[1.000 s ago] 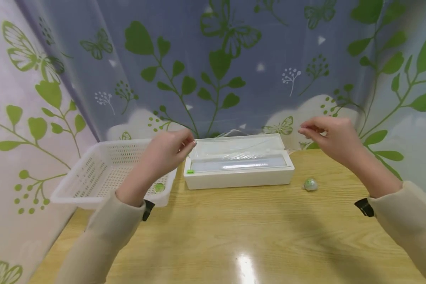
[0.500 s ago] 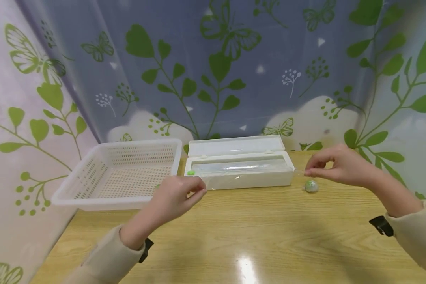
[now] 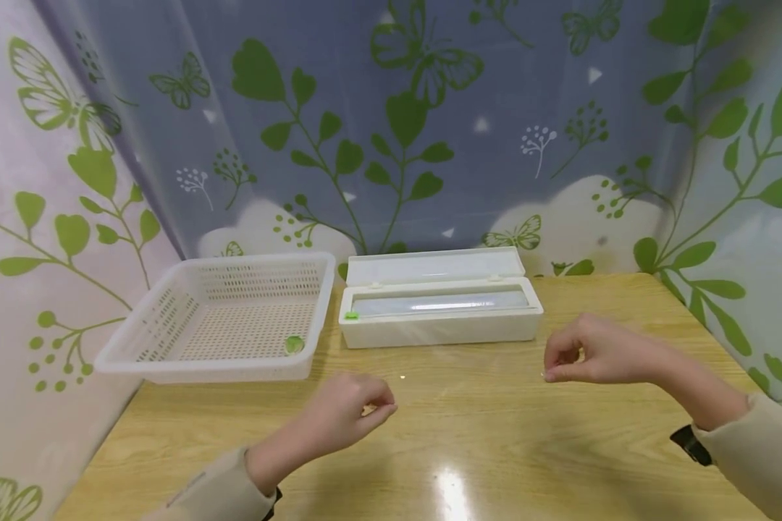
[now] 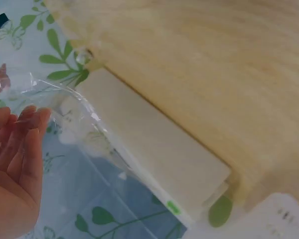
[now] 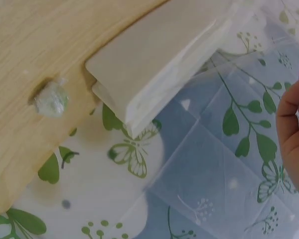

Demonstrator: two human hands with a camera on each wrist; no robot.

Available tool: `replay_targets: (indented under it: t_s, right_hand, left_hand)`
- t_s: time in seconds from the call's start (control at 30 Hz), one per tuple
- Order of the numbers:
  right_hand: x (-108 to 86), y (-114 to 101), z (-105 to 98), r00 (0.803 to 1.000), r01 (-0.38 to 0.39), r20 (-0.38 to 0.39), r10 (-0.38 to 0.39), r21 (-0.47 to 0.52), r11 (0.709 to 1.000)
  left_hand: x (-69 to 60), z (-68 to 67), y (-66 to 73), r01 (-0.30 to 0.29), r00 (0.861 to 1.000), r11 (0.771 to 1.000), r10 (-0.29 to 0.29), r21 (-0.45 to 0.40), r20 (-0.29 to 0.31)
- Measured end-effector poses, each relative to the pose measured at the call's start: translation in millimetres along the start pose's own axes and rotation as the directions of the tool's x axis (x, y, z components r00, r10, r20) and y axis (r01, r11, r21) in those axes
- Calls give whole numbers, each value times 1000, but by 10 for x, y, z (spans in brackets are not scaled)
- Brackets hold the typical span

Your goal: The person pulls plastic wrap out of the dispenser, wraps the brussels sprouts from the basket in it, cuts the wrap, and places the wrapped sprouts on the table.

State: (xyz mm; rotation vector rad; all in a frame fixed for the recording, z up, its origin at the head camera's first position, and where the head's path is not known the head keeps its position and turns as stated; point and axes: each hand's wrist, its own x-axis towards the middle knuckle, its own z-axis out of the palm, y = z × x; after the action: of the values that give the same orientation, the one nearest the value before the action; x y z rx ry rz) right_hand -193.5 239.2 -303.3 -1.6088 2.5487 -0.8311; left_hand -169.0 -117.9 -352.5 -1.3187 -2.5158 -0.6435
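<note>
A sheet of clear cling film (image 4: 92, 110) stretches between my two hands above the table, barely visible in the head view. My left hand (image 3: 347, 411) pinches one end between thumb and fingers. At the other end my right hand (image 3: 599, 356) pinches the film the same way. Behind the hands stands a white cling film dispenser box (image 3: 439, 331), its lid raised and a roll (image 3: 456, 301) inside. A small film-wrapped green ball (image 5: 52, 101) lies on the table near the box's right end; the right hand hides it in the head view.
A white perforated plastic basket (image 3: 215, 375) stands at the left, with a small round green item (image 3: 294, 345) in its near right corner. A patterned curtain (image 3: 391, 145) rises behind the wooden table (image 3: 495, 449).
Both hands have come down and toward me, drawing the film from above the box, past its front, to over the table. The box and basket stay in place.
</note>
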Motion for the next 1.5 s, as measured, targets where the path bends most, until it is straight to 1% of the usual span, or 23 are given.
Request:
replay_targets:
  t_s: [0.1, 0.17, 0.3, 0.43, 0.5, 0.53, 0.6, 0.67, 0.77, 0.83, 0.9, 1.03, 1.1, 1.13, 1.2, 1.27, 1.3, 1.4, 1.47, 1.5]
  right_hand:
    - [-14, 9, 125, 998, -32, 54, 31, 24, 999]
    - [-28, 25, 204, 995, -61, 77, 58, 33, 998]
    - [-82, 76, 359, 989, -115, 99, 110, 46, 992]
    - [-157, 151, 508, 983, -137, 128, 132, 37, 990]
    - [-186, 176, 576, 980, -150, 136, 146, 22, 988]
    - [-206, 181, 614, 981, -146, 129, 144, 10, 989]
    - [-236, 188, 678, 984, -137, 118, 137, -8, 991]
    - [-261, 204, 744, 987, -124, 102, 124, -10, 992]
    - [-303, 234, 840, 992, -95, 86, 96, -16, 995]
    - [-329, 254, 895, 993, -84, 79, 86, -28, 996]
    - [-354, 268, 945, 996, -58, 66, 62, -68, 996]
    - [-393, 279, 1037, 1000, 13, 26, -8, -195, 981]
    - [-406, 273, 1074, 1000, 23, 10, -21, -232, 972]
    - [-409, 271, 1087, 1000, 19, 13, -16, -235, 972]
    - [-418, 270, 1106, 1000, -5, 22, 10, -216, 976]
    - [-429, 271, 1119, 998, -29, 41, 37, -194, 980]
    - [-436, 273, 1126, 997, -38, 52, 49, -188, 981]
    - [-455, 285, 1153, 995, -52, 74, 67, -187, 981]
    - [-460, 291, 1172, 995, -44, 83, 61, -194, 980]
    - [-462, 296, 1183, 995, -36, 86, 55, -202, 979]
  left_hand:
    - [-82, 65, -51, 17, 999, 1000, -18, 20, 32]
    - [-138, 105, -85, 19, 998, 999, -21, 33, 56]
    - [-259, 177, -160, 14, 995, 997, -21, 73, 98]
    - [-364, 235, -231, 19, 989, 992, -37, 126, 142]
    - [-405, 264, -265, 18, 988, 991, -38, 135, 147]
    - [-424, 283, -279, 14, 988, 990, -35, 142, 149]
    - [-463, 325, -309, -9, 991, 988, -12, 155, 133]
    - [-506, 367, -337, -14, 993, 985, -6, 172, 119]
    - [-564, 409, -352, 13, 993, 984, -34, 180, 117]
    - [-587, 419, -356, 34, 990, 982, -59, 186, 129]
    - [-594, 424, -360, 30, 989, 978, -58, 204, 133]
    - [-587, 442, -375, -25, 993, 962, -7, 273, 115]
    - [-583, 456, -383, -58, 994, 950, 28, 307, 104]
    - [-579, 461, -384, -72, 994, 946, 40, 317, 105]
    - [-568, 464, -383, -109, 989, 933, 66, 343, 134]
    - [-556, 468, -384, -148, 978, 918, 82, 367, 191]
    - [-551, 467, -381, -165, 971, 912, 83, 375, 223]
    - [-543, 475, -378, -208, 945, 898, 82, 388, 318]
    - [-543, 490, -380, -221, 933, 897, 80, 383, 352]
    - [-546, 502, -385, -233, 929, 892, 88, 387, 358]
